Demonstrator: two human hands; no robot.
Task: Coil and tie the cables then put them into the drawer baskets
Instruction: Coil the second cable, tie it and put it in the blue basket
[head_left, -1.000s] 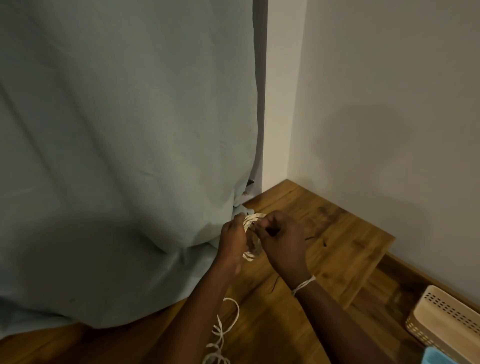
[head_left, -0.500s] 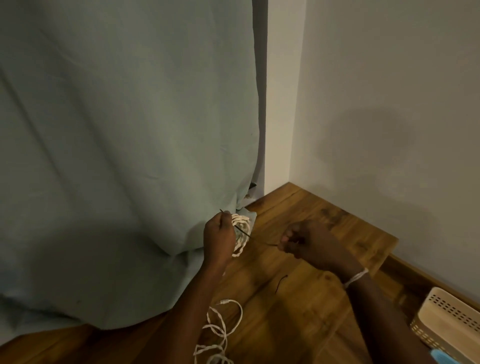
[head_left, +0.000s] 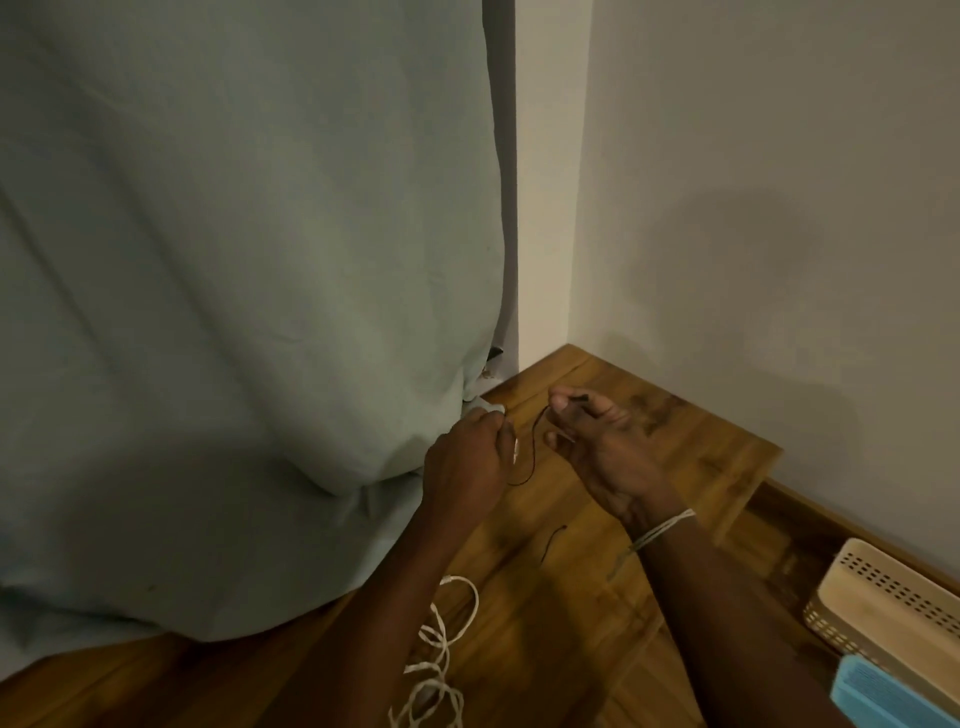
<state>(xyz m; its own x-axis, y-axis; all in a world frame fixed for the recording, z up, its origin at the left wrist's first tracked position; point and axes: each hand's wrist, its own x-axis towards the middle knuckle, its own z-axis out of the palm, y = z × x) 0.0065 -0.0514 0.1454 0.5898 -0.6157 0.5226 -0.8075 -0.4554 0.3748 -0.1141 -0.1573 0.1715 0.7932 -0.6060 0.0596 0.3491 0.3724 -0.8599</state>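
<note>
The right hand (head_left: 602, 447) had swung back toward the left hand (head_left: 467, 457), both pinching the black tie (head_left: 532, 441) around the coiled cable (head_left: 514, 449), readying the knot.

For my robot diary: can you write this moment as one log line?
step: tying coil | left hand: grips white cable | right hand: pinches black tie | basket: untouched

I see no readable words, labels, brands or numbers anywhere in front of me, neither on the things near my hands nor around them.
</note>
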